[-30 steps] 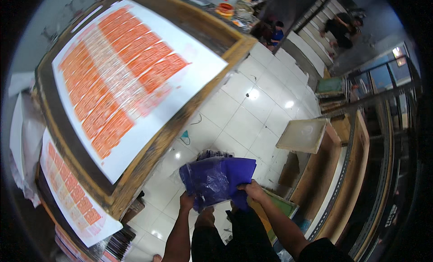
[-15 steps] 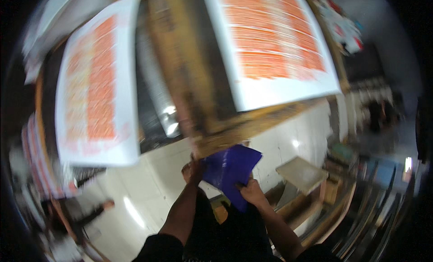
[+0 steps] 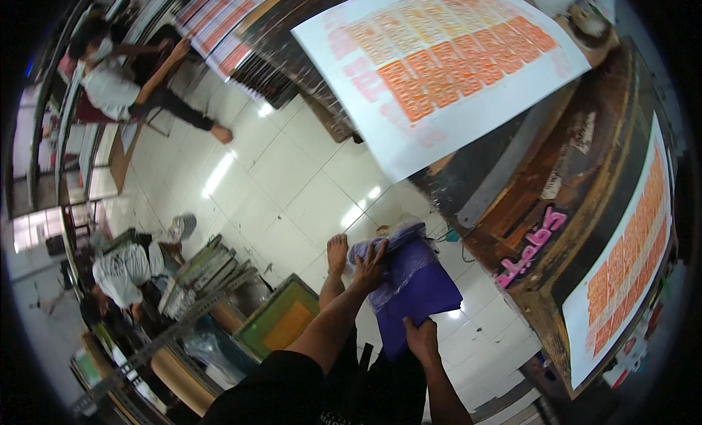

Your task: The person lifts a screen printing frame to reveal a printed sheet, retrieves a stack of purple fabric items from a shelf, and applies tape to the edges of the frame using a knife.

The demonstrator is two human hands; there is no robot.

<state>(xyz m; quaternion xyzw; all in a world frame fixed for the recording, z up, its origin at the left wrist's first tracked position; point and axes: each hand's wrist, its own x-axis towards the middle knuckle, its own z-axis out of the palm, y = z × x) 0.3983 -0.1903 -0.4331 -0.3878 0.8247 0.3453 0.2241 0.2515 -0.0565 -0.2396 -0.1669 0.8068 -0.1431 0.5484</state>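
Note:
A purple sheet (image 3: 425,279), flat and smooth, hangs in front of me above the floor. Crumpled clear plastic wrap (image 3: 395,238) covers its far left part. My left hand (image 3: 371,268) lies across the plastic at the left side, its fingers bent over it and holding the bundle. At the near edge, my right hand (image 3: 422,339) pinches the purple sheet between thumb and fingers. Whether the sheet is cloth, film or a bag I cannot tell.
A dark worktable (image 3: 468,191) at the right bears white sheets printed in orange (image 3: 453,59). Pink cut-out lettering (image 3: 534,249) lies on its shelf. Framed screens (image 3: 281,319) stand at the left. A seated person (image 3: 117,89) is at far left, another person (image 3: 124,271) bends below.
My view has swung left, bringing the floor, two people and the framed screens into sight. My left hand has shifted onto the plastic; the right still grips the purple sheet.

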